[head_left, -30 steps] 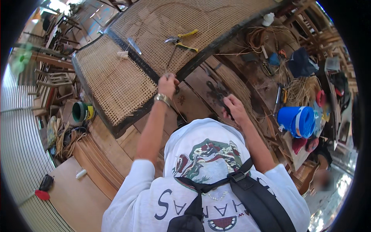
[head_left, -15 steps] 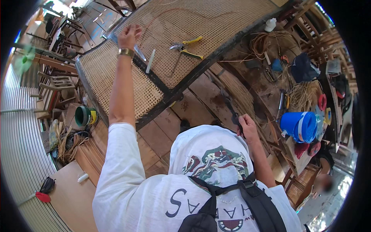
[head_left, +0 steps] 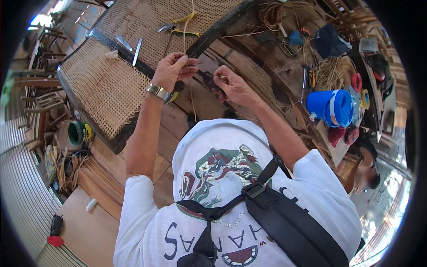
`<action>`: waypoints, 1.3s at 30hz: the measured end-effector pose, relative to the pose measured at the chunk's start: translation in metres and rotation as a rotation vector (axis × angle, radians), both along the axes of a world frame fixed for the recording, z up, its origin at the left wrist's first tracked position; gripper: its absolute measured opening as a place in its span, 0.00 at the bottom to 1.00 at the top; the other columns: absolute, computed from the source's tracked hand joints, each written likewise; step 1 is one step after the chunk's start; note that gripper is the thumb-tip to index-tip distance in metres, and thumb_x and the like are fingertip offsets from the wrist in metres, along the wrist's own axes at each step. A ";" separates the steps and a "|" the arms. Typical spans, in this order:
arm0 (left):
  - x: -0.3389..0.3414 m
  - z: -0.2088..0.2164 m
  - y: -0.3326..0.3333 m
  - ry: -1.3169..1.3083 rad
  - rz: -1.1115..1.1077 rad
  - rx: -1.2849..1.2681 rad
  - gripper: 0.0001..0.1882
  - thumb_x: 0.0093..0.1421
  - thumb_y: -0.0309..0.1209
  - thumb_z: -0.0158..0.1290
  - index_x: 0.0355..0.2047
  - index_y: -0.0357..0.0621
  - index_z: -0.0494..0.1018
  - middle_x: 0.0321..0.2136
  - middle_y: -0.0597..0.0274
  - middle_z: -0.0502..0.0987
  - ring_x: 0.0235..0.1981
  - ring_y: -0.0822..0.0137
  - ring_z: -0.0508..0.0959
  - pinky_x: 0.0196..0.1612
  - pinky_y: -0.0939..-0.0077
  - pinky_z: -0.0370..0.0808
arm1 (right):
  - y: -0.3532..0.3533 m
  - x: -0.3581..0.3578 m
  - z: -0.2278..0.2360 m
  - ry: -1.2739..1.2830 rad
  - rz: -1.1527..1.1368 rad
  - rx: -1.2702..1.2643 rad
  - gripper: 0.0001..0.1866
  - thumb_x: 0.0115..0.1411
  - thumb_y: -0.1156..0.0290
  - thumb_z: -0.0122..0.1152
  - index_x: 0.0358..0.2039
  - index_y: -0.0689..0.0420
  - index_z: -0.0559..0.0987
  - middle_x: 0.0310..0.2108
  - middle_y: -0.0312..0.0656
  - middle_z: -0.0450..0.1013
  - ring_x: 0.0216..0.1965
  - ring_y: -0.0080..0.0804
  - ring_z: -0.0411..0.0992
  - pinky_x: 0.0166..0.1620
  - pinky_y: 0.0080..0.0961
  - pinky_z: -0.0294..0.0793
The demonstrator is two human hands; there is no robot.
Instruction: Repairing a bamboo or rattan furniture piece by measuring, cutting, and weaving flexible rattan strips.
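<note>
My left hand (head_left: 175, 70) is closed lightly round a pale cane strand (head_left: 185, 39), which runs up over the woven cane panel (head_left: 129, 20) and hangs down below the hand. Close by on the right, my right hand (head_left: 235, 89) has its fingers curled round a dark slender tool (head_left: 207, 80); its kind is not plain. Both hands are in front of the panel's black frame (head_left: 213, 33). On the weave lie yellow-handled cutters (head_left: 184, 32), a thin pale stick (head_left: 137, 52) and a flat silvery tool (head_left: 124, 42).
Right of the frame are bundled cane strips (head_left: 244, 64), a coil of strands (head_left: 331, 73) and a blue bucket (head_left: 329, 107). A dark cap (head_left: 331, 41) lies farther back. A green bucket (head_left: 77, 132) stands at left, above loose fibres (head_left: 71, 167). Another person (head_left: 367, 171) appears at far right.
My left hand has come back from the far side of the panel and now has the cane strand. The right hand has moved up beside it with the dark tool. The view has shifted.
</note>
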State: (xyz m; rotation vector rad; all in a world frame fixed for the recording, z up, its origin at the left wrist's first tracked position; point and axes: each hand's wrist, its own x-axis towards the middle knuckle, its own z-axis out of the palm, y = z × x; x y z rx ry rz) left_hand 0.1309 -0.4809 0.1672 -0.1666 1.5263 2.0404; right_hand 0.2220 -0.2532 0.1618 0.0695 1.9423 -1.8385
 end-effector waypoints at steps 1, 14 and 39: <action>-0.001 0.006 0.005 0.001 0.030 -0.002 0.09 0.68 0.33 0.50 0.45 0.42 0.67 0.42 0.53 0.80 0.38 0.62 0.83 0.42 0.68 0.81 | -0.001 -0.002 0.008 0.001 0.011 0.002 0.08 0.70 0.63 0.50 0.44 0.53 0.67 0.27 0.37 0.71 0.21 0.20 0.70 0.25 0.19 0.73; -0.014 0.005 0.076 0.062 0.049 0.012 0.11 0.68 0.31 0.49 0.46 0.37 0.66 0.42 0.49 0.79 0.40 0.59 0.83 0.40 0.68 0.83 | 0.010 0.022 0.007 -0.048 0.185 0.004 0.13 0.68 0.62 0.56 0.39 0.59 0.68 0.23 0.36 0.71 0.21 0.20 0.69 0.23 0.19 0.72; 0.198 -0.034 0.024 0.082 0.357 -0.713 0.12 0.63 0.37 0.56 0.35 0.39 0.78 0.21 0.63 0.79 0.21 0.70 0.76 0.25 0.72 0.71 | -0.048 0.013 -0.047 -0.162 0.370 -0.147 0.12 0.66 0.63 0.59 0.31 0.59 0.74 0.19 0.35 0.72 0.17 0.16 0.67 0.18 0.15 0.67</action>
